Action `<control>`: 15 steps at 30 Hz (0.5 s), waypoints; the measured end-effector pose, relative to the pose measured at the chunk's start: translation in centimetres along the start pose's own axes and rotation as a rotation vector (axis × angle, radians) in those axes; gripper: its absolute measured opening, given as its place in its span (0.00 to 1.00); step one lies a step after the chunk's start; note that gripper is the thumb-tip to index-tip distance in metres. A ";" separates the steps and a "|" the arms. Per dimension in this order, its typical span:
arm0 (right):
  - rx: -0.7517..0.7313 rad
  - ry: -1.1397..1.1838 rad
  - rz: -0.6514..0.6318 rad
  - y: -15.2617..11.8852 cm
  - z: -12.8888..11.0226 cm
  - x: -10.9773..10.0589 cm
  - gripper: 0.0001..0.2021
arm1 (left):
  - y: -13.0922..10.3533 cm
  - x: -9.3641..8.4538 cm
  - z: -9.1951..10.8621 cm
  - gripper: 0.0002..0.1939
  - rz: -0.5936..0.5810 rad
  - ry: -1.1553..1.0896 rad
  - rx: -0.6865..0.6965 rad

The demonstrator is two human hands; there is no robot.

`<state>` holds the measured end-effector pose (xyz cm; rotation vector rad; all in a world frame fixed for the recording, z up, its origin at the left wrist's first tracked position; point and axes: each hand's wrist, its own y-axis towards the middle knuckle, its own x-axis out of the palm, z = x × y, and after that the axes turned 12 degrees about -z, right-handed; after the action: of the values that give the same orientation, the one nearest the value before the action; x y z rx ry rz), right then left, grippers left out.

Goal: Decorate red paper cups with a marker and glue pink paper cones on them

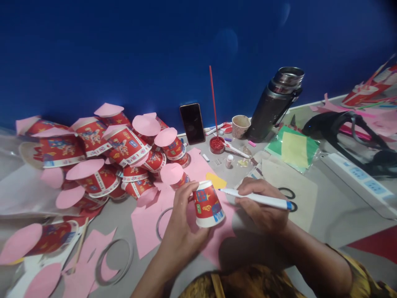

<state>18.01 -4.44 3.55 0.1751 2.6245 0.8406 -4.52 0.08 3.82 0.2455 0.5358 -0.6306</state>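
My left hand [183, 219] is wrapped round a red patterned paper cup [207, 205], held with its narrow end up and slightly tilted above pink paper [149, 231]. In my right hand [263, 205] is a white marker [260, 199] with a blue end. The marker's tip points left toward the upper side of the cup; a small gap seems to lie between them. Beneath and behind the cup lie more pink paper and a yellow piece [216, 181]. Black scissor handles [287, 192] show partly behind my right hand.
Several red cups with pink paper tops [93, 136] are heaped at the left. A phone [192, 123], a red dish [216, 145] with a stick, a paper cup [241, 126] and a dark flask [274, 105] stand behind. Tape rings [99, 269] lie front left; a power strip [359, 182] right.
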 end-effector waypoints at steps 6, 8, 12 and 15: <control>0.275 0.345 0.095 -0.5 0.3 0.4 0.01 | 0.7 1.5 -0.1 0.41 0.011 -0.359 -0.037; 0.361 0.461 0.123 -0.4 0.7 0.6 0.04 | 0.9 1.9 -0.3 0.41 0.035 -0.424 -0.021; 0.402 0.650 0.142 0.2 1.5 0.8 0.11 | 0.8 2.4 -0.7 0.41 0.009 -0.557 0.005; 0.365 0.688 0.160 0.5 1.8 0.9 0.12 | 0.6 2.5 -0.8 0.46 -0.018 -0.615 0.001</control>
<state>17.90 -2.91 2.23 0.2253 3.4436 0.5140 -2.77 -0.34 1.81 0.0384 -0.0539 -0.6844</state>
